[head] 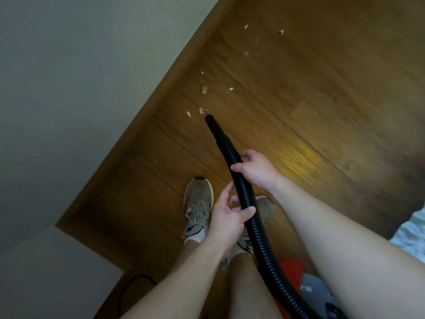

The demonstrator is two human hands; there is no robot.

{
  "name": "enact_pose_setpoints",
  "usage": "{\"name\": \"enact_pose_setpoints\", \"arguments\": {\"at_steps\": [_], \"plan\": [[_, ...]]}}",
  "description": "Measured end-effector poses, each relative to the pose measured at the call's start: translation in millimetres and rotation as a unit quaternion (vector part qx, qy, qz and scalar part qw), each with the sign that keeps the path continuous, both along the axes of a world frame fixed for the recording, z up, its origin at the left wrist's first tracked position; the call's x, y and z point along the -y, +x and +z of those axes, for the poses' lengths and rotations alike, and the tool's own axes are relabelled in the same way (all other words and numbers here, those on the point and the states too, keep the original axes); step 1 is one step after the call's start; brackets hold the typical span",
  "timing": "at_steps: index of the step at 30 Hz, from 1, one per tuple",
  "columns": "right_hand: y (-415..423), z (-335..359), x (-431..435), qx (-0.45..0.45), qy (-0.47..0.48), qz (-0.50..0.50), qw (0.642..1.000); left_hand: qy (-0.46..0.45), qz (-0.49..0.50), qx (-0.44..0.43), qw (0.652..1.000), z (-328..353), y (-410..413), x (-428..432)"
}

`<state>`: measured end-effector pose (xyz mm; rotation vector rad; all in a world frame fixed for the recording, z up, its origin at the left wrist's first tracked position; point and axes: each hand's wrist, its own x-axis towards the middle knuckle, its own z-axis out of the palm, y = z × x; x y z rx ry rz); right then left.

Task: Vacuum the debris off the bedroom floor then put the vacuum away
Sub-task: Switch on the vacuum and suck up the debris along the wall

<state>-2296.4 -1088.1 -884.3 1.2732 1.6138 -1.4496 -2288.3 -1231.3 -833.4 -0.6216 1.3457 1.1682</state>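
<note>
The head camera looks down on 1 black ribbed vacuum hose [247,192], 2 hands, 2 tan sneakers and roughly 11 pale scraps of debris [204,89] scattered over the wooden floor [322,100]. There is also 1 red and grey vacuum body [291,264], 1 loop of black cord [132,284] and 1 patch of white fabric [412,229].

A wooden skirting board [147,111] runs diagonally past the left hand's side, with the pale wall [69,88] beyond it. The wall steps outward into a corner below and to the left of the left forearm. To the right of the right hand the floor lies open and bare. The white fabric closes off the far right edge beside the right arm.

The right hand [256,169] grips the hose from the right, fingers wrapped round it. The left hand [228,214] holds the hose just below, with the thumb lying across it and the fingers curled behind. The 2 hands are close together on the hose but do not touch.

The hose nozzle [209,118] points away beyond the right hand, and its tip sits just beside the nearest 3 scraps. The other scraps trail farther off, well clear of both hands. The left sneaker [199,203] stands to the left of the left hand. The right sneaker [266,208] is partly hidden behind the hose. The vacuum body sits low between the forearms.
</note>
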Motion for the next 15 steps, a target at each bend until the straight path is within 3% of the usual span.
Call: {"name": "enact_pose_setpoints", "arguments": {"at_steps": [15], "plan": [[-17.6, -14.8, 13.0, -0.017, 0.006, -0.015, 1.000, -0.014, -0.044, -0.035, 0.998, -22.4, -23.7, 8.9]]}}
